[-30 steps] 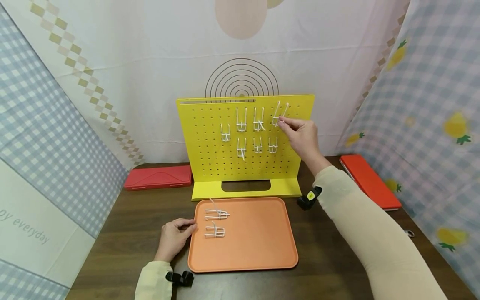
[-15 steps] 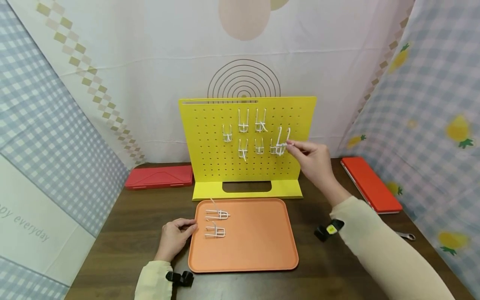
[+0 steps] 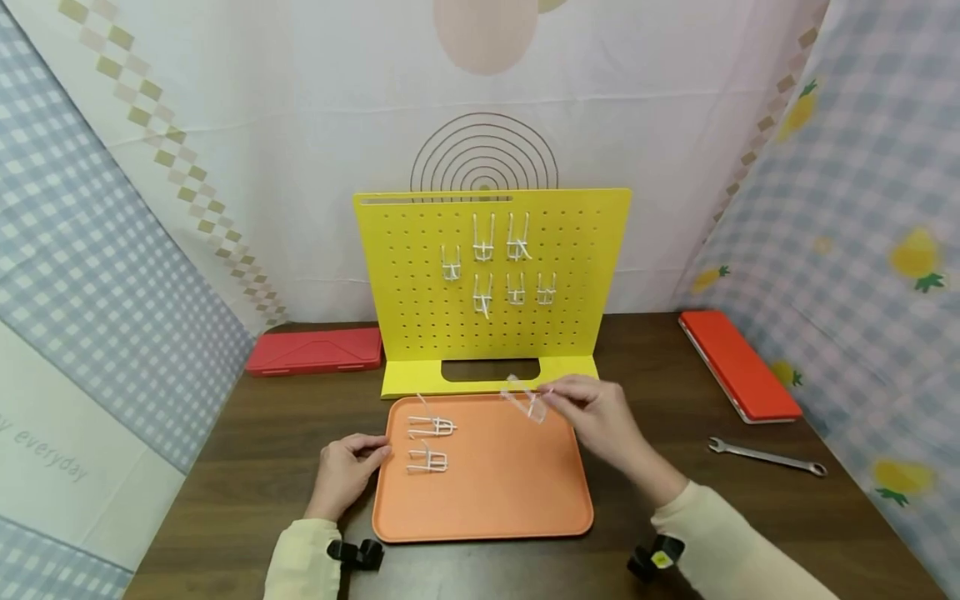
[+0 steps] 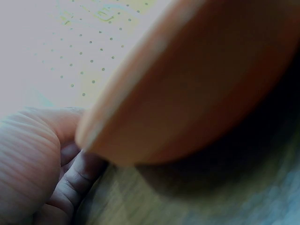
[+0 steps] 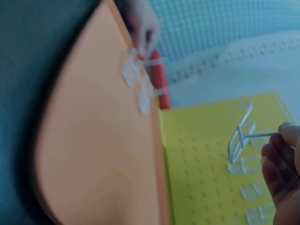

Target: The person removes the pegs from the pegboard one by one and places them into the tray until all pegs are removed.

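Observation:
My right hand pinches a white wire pegboard hook by its prong, over the far right part of the orange tray. In the right wrist view the held hook juts out from thumb and fingers, its two bent legs pointing away. My left hand grips the tray's left edge, thumb and fingers on either side of the rim in the left wrist view. Two more wire hooks, one farther back and one nearer, lie on the tray's left side.
Behind the tray stands a yellow pegboard with several white hooks hung on it. A red case lies at the back left. To the right are a red-orange book-like item and a wrench.
My right hand has drawn the hook away from the pegboard's upper right and brought it down over the tray, tilting it. My left hand stays at the tray edge.

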{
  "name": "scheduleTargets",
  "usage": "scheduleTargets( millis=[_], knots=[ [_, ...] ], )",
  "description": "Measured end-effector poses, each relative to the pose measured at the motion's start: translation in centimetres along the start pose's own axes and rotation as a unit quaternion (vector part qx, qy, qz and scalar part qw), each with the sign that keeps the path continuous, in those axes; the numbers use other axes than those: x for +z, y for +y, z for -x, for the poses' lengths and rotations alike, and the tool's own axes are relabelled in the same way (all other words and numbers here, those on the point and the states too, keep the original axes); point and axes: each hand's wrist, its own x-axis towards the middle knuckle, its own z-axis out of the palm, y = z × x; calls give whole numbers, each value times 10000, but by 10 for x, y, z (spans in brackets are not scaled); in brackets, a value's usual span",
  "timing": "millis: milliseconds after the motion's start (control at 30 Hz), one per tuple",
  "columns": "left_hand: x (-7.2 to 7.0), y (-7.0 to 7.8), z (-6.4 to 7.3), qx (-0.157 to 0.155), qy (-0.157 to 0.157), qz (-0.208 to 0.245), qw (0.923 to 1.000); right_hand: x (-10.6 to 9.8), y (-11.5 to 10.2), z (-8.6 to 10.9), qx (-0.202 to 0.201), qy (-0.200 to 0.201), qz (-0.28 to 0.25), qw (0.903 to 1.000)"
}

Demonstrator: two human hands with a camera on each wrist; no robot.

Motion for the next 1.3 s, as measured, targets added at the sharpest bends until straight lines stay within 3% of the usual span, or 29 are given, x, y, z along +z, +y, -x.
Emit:
scheduleTargets(
  millis=[233, 400, 600, 767, 933, 1167, 1300],
  knots=[
    [1, -1, -1, 48, 15, -66, 10000, 47, -19, 22, 70, -1026, -245, 9944],
    [0, -2, -1, 155, 68, -141, 9998, 83, -32, 28, 314, -1454, -291, 9885],
    [1, -2, -2, 129, 94, -200, 9997, 119, -37, 29, 99, -1487, -369, 9881],
    [2, -1, -2, 60, 50, -211, 9997, 137, -34, 33, -55, -1514, -420, 9876],
    [3, -1, -2, 137, 50, -207, 9997, 144, -32, 37, -29, -1528, -282, 9879],
    [1, 0, -1, 126, 23, -224, 9997, 150, -30, 40, -481, -1296, 252, 9901],
    [1, -1, -1, 44, -24, -195, 9998, 154, -29, 43, -522, -1364, 470, 9882]
  ],
)
